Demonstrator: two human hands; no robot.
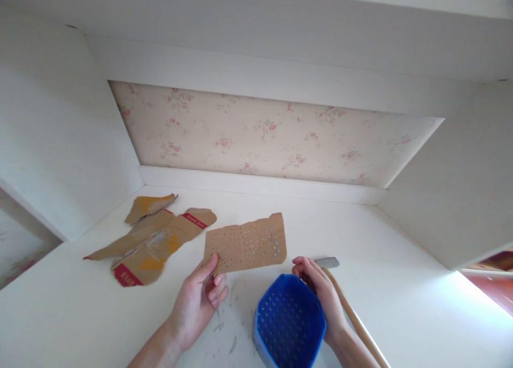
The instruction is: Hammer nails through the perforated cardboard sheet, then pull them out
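Note:
My left hand [196,298] pinches the lower left corner of a torn piece of brown cardboard [240,245], thumb on top. Rows of small holes cover this piece, and several small grey nail heads [274,242] show near its right end. My right hand [320,296] is closed, its fingers curled near the cardboard's lower right corner; anything inside them is hidden. In front of that hand is a blue plastic basket [288,322] with a perforated bottom, its rim covering part of the palm. Just right of my right hand lies a hammer [352,314] with a wooden handle and grey metal head.
Torn cardboard scraps [160,245] with red and yellow print lie at the left on the white tabletop [401,282]. White side panels [72,117] and an overhead shelf [256,26] enclose the space. Floral wallpaper [256,133] shows at the back. Dark marks spot the tabletop near the basket.

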